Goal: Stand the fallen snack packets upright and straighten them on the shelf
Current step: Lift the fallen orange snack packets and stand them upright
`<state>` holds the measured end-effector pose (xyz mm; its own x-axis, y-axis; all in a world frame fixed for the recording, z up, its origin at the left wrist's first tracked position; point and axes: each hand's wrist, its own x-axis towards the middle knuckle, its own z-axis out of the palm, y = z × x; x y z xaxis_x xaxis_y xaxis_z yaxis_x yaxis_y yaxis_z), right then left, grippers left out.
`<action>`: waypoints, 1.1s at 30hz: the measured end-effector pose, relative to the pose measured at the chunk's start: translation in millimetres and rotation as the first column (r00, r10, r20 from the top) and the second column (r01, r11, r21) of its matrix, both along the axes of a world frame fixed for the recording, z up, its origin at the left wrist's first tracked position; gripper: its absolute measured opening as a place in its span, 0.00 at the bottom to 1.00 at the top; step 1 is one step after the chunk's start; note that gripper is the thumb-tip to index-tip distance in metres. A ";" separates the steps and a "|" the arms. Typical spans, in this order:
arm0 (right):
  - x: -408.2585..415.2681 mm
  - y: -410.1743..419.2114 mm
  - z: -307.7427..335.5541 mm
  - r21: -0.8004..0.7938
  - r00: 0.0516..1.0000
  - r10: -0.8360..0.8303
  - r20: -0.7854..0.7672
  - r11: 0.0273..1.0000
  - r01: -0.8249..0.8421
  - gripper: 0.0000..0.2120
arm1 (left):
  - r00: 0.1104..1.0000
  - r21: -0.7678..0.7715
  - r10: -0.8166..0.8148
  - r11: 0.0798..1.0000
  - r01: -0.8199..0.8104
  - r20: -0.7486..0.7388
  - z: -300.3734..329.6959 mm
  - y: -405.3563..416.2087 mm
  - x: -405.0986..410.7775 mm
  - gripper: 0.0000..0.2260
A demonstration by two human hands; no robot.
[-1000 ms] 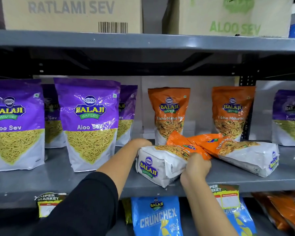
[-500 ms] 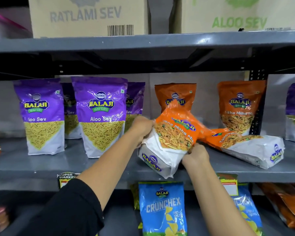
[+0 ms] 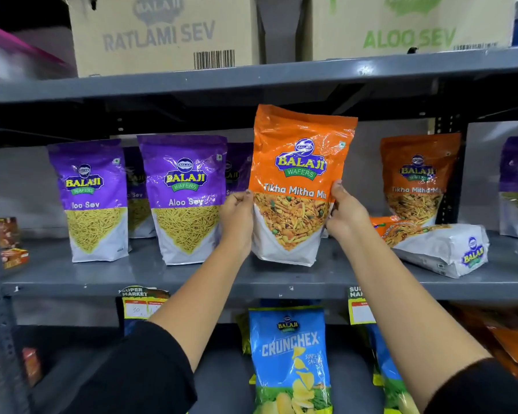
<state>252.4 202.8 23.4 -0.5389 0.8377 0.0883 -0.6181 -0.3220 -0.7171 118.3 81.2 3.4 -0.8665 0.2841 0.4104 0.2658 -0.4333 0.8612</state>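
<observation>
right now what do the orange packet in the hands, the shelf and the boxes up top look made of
Orange packet: glossy plastic film, probably; it crinkles and throws sharp glints.
Shelf: grey painted metal, by the look; thin flat edge, dull sheen, a perforated upright at the side.
Boxes: brown corrugated cardboard, matte, with printed lettering and a barcode.

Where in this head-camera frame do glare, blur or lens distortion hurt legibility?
Head view: glare streaks the held orange packet between the left hand and right hand, its label still readable; the far-left edge near the small red boxes is blurred; the upper shelf bows from wide-angle distortion; the fallen packet looks soft.
</observation>
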 end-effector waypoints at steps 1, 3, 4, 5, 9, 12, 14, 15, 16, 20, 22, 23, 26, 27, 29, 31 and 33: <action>1.3 1.2 1.0 0.009 1.000 -0.019 0.020 1.000 0.019 0.14 | 0.999 0.012 -0.020 1.000 0.020 0.030 -3.6 2.3 1.4 0.08; 2.8 3.1 1.3 0.024 0.999 -0.037 0.032 0.999 0.036 0.10 | 0.994 0.034 -0.050 0.998 0.047 0.092 -8.8 8.1 3.1 0.08; 1.7 5.4 0.6 0.029 0.998 -0.043 0.034 0.999 0.042 0.08 | 0.992 0.043 -0.057 0.998 0.053 0.112 -10.6 11.0 3.6 0.08; 1.7 6.6 -0.1 0.032 0.998 -0.050 0.040 0.998 0.048 0.08 | 0.989 0.058 -0.067 0.996 0.060 0.132 -12.4 14.0 4.0 0.08; -1.8 10.2 1.3 0.057 0.998 -0.059 0.031 0.997 0.057 0.08 | 0.978 0.104 -0.077 0.993 0.058 0.194 -14.9 23.9 4.9 0.07; -5.7 9.8 8.0 0.085 0.997 -0.070 0.024 0.994 0.067 0.08 | 0.973 0.129 -0.061 0.991 0.033 0.223 -10.4 30.0 7.3 0.07; -12.1 11.8 9.6 0.114 0.996 -0.090 0.026 0.990 0.086 0.11 | 0.970 0.113 -0.041 0.993 0.014 0.239 -8.0 34.2 4.4 0.08; -15.8 13.8 7.6 0.129 0.994 -0.099 0.038 0.987 0.094 0.13 | 0.968 0.076 -0.016 0.997 -0.003 0.250 -8.9 35.0 2.1 0.08; -19.2 16.1 3.5 0.146 0.992 -0.106 0.062 0.985 0.096 0.14 | 0.965 0.019 0.016 1.000 -0.022 0.262 -11.4 34.8 0.5 0.09; -22.7 36.2 -14.0 0.221 0.968 -0.123 0.219 0.972 0.074 0.10 | 0.951 -0.127 0.145 0.985 -0.114 0.272 -27.4 34.6 4.4 0.09; -14.5 50.9 -12.6 0.308 0.952 -0.163 0.259 0.948 0.079 0.08 | 0.944 -0.075 0.245 0.969 -0.234 0.221 -32.2 36.6 13.6 0.09; -8.1 63.3 -10.2 0.382 0.932 -0.217 0.289 0.919 0.096 0.09 | 0.943 -0.015 0.281 0.959 -0.283 0.177 -34.0 38.5 20.2 0.08; 29.5 101.1 2.3 0.697 0.764 -0.524 0.377 0.704 0.139 0.10 | 0.954 0.188 0.295 0.941 -0.280 -0.056 -41.8 48.0 51.4 0.08; 45.6 114.5 5.5 0.795 0.646 -0.642 0.414 0.601 0.088 0.11 | 0.959 0.226 0.253 0.949 -0.221 -0.125 -43.7 53.1 65.3 0.08; 79.2 142.8 6.4 0.864 0.364 -0.795 0.485 0.500 -0.060 0.12 | 0.957 0.162 0.126 0.983 -0.085 -0.261 -46.4 67.4 94.0 0.08; 108.5 166.2 -2.1 0.803 0.111 -0.797 0.593 0.577 -0.147 0.15 | 0.950 -0.076 -0.094 0.994 0.074 -0.299 -51.1 90.7 118.6 0.08; 124.2 180.6 -15.2 0.677 -0.048 -0.695 0.717 0.712 -0.187 0.23 | 0.945 -0.252 -0.325 0.919 0.303 -0.047 -55.8 119.5 133.3 0.08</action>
<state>376.6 383.5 8.2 -0.2180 0.9617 0.1660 0.7934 0.2737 -0.5437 251.6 200.7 -52.4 -0.6811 0.6341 0.3660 0.2274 -0.2920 0.9290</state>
